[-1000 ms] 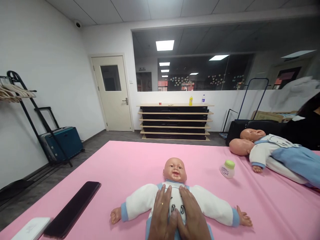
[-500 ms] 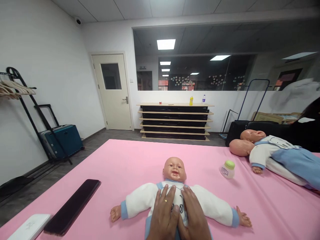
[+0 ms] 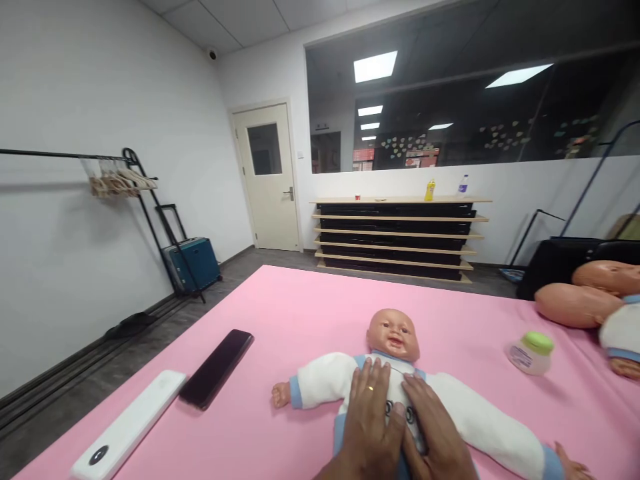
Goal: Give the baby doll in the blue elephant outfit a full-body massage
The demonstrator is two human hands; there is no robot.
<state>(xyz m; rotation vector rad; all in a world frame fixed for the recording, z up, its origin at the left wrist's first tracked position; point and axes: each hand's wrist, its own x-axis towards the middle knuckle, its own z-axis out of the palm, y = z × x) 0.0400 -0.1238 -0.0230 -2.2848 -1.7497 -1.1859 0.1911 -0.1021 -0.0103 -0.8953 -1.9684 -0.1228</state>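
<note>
A baby doll point(image 3: 394, 337) in a white and light-blue outfit lies face up on the pink-covered table point(image 3: 305, 303), its arms spread wide. My left hand point(image 3: 373, 420) rests flat on the doll's chest, fingers stretched toward its neck, a ring on one finger. Beside it, my right hand point(image 3: 435, 427) lies on the other side of the chest, also with fingers extended. The thumbs come close together in the middle. Between the hands, part of a printed face on the outfit shows. The doll's legs are hidden below the hands and the frame edge.
Left of the doll lie a black phone point(image 3: 217, 369) and a white oblong device point(image 3: 131, 427). To its right stands a jar with a green lid point(image 3: 531, 353). More dolls point(image 3: 577, 305) lie at the right edge. Beyond the table are stacked shelves point(image 3: 395, 230) and a suitcase point(image 3: 193, 265).
The camera view has turned left, so everything appears shifted right and more of the white device shows. Both hands stay on the doll's chest.
</note>
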